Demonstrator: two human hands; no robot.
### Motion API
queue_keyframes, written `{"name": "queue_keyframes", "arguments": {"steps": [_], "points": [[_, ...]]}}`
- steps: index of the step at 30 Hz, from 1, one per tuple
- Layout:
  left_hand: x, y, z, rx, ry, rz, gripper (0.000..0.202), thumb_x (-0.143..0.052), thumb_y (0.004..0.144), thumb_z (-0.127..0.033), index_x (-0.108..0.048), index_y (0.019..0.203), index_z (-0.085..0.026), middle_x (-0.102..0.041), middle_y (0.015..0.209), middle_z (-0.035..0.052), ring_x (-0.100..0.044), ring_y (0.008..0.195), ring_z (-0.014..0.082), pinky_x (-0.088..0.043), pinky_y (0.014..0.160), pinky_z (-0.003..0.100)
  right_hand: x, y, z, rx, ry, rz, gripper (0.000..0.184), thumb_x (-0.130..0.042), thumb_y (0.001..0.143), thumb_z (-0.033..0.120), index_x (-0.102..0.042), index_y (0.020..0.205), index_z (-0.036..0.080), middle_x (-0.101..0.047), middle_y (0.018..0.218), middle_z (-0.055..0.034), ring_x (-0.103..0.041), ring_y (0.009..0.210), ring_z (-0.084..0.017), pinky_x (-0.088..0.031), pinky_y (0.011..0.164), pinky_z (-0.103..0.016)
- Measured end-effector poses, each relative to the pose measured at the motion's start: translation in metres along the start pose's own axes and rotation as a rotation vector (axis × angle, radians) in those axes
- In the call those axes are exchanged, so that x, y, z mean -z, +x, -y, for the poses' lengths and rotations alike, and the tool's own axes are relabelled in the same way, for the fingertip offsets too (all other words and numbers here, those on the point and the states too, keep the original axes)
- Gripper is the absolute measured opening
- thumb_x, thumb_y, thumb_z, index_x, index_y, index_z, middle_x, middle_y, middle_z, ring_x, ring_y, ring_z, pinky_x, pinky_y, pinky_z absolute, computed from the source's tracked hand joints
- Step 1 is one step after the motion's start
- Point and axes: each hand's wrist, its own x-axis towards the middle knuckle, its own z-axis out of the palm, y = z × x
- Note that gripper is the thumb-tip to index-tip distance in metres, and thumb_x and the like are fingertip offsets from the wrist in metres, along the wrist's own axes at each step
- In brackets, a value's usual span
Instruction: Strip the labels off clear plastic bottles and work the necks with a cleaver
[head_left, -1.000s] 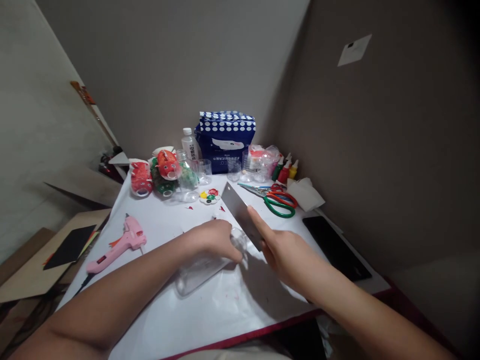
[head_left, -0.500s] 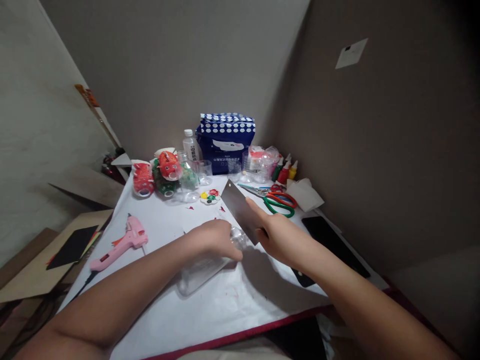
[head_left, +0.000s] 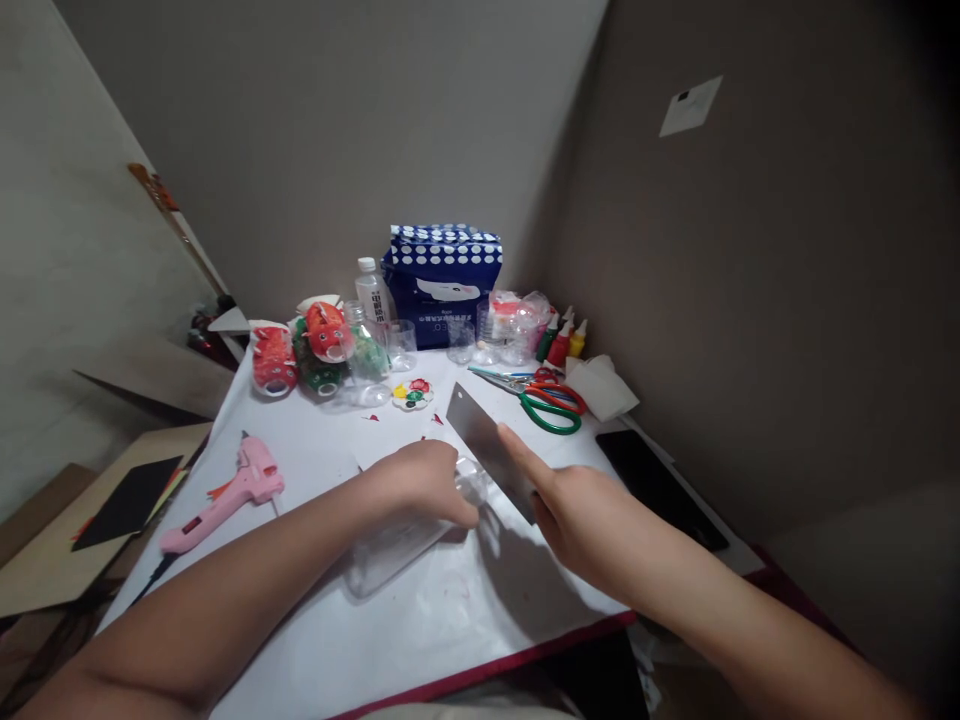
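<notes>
A clear plastic bottle (head_left: 390,562) lies on its side on the white tabletop. My left hand (head_left: 429,482) is closed over it from above, near its narrow end, and hides part of it. In my right hand (head_left: 581,505) is a kitchen knife (head_left: 486,445) with a broad rectangular blade and a small hole near its far corner. The forefinger stretches along the blade, and the handle is hidden in the fist. The blade is close to the bottle's narrow end; whether it touches the plastic I cannot tell.
A pink glue gun (head_left: 251,485) lies left. Red and green crafted figures (head_left: 328,332), a paint palette (head_left: 412,394), and a blue bag (head_left: 446,285) stand farther back. Scissors (head_left: 551,405), paint bottles (head_left: 561,345), and a black phone-like slab (head_left: 664,490) are to the right.
My right hand has brought the knife lower and nearer to me, a little to the right against the bottle. My left hand keeps its hold on the bottle. The view has shifted slightly.
</notes>
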Motion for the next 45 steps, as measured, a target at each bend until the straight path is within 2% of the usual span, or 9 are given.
{"name": "queue_keyframes", "arguments": {"steps": [4, 8, 14, 17, 26, 29, 33, 37, 45], "points": [[0.003, -0.004, -0.004, 0.019, -0.003, 0.004, 0.056, -0.064, 0.045, -0.059, -0.066, 0.082, -0.017, -0.068, 0.078, 0.0078, -0.062, 0.067, 0.0233, -0.042, 0.048, 0.028, 0.008, 0.030, 0.004, 0.043, 0.068, -0.120, 0.079, -0.046, 0.084, 0.016, -0.003, 0.150, 0.020, -0.068, 0.076, -0.0078, -0.058, 0.059, -0.018, -0.024, 0.047, -0.024], [0.001, -0.001, 0.001, 0.019, -0.035, 0.023, 0.054, -0.064, 0.047, -0.058, -0.065, 0.082, -0.017, -0.068, 0.077, 0.0066, -0.062, 0.065, 0.0222, -0.042, 0.048, 0.028, 0.003, 0.029, -0.001, 0.040, 0.184, -0.161, 0.078, -0.043, 0.084, 0.016, -0.002, 0.150, 0.022, -0.066, 0.074, -0.0050, -0.055, 0.057, -0.016, -0.027, 0.048, -0.023], [-0.006, 0.004, 0.008, -0.014, -0.051, 0.001, 0.055, -0.065, 0.046, -0.059, -0.065, 0.083, -0.018, -0.068, 0.077, 0.0059, -0.061, 0.064, 0.0221, -0.040, 0.046, 0.028, -0.006, -0.015, -0.007, -0.032, 0.067, 0.080, 0.083, -0.040, 0.083, 0.007, 0.010, 0.149, 0.018, -0.062, 0.064, -0.0026, -0.051, 0.050, -0.016, -0.028, 0.049, -0.024], [-0.006, 0.004, 0.007, -0.012, -0.044, -0.004, 0.056, -0.065, 0.046, -0.059, -0.066, 0.085, -0.018, -0.069, 0.079, 0.0062, -0.061, 0.064, 0.0224, -0.040, 0.046, 0.028, -0.003, -0.020, -0.007, -0.043, 0.019, 0.124, 0.086, -0.041, 0.082, 0.005, 0.011, 0.148, 0.017, -0.063, 0.066, -0.0037, -0.053, 0.052, -0.016, -0.028, 0.050, -0.024], [0.000, 0.000, 0.000, 0.013, -0.007, 0.011, 0.056, -0.063, 0.047, -0.061, -0.067, 0.080, -0.016, -0.069, 0.075, 0.0077, -0.062, 0.064, 0.0223, -0.042, 0.048, 0.028, 0.012, 0.029, 0.006, 0.007, 0.066, -0.092, 0.080, -0.043, 0.082, 0.013, -0.001, 0.150, 0.019, -0.068, 0.076, -0.0079, -0.056, 0.056, -0.018, -0.025, 0.048, -0.024], [-0.001, 0.000, 0.001, 0.013, -0.028, 0.009, 0.055, -0.063, 0.047, -0.060, -0.066, 0.080, -0.017, -0.069, 0.074, 0.0066, -0.062, 0.064, 0.0218, -0.041, 0.048, 0.027, 0.006, 0.020, 0.007, -0.014, 0.090, -0.078, 0.081, -0.043, 0.083, 0.012, 0.002, 0.150, 0.018, -0.068, 0.076, -0.0084, -0.058, 0.059, -0.019, -0.026, 0.049, -0.025], [-0.004, 0.000, 0.004, -0.012, -0.022, -0.024, 0.055, -0.063, 0.046, -0.060, -0.064, 0.082, -0.018, -0.068, 0.075, 0.0056, -0.062, 0.064, 0.0220, -0.040, 0.047, 0.028, -0.008, -0.010, -0.003, -0.015, 0.083, -0.008, 0.083, -0.041, 0.082, 0.007, 0.007, 0.149, 0.018, -0.065, 0.068, -0.0054, -0.055, 0.054, -0.017, -0.027, 0.050, -0.024], [-0.003, 0.000, 0.002, -0.008, -0.010, -0.010, 0.056, -0.063, 0.046, -0.060, -0.064, 0.084, -0.019, -0.068, 0.078, 0.0064, -0.061, 0.065, 0.0225, -0.040, 0.046, 0.028, -0.013, -0.023, -0.015, -0.040, 0.131, -0.007, 0.083, -0.042, 0.081, 0.007, 0.002, 0.150, 0.023, -0.058, 0.062, 0.0002, -0.048, 0.048, -0.013, -0.025, 0.049, -0.022], [0.000, -0.006, -0.005, -0.005, -0.005, -0.034, 0.052, -0.064, 0.046, -0.058, -0.063, 0.080, -0.019, -0.068, 0.079, 0.0067, -0.062, 0.068, 0.0228, -0.039, 0.047, 0.027, 0.015, 0.041, -0.005, 0.024, 0.273, -0.147, 0.075, -0.044, 0.081, 0.016, -0.014, 0.150, 0.022, -0.063, 0.071, -0.0031, -0.042, 0.046, -0.010, -0.022, 0.045, -0.021]]}}
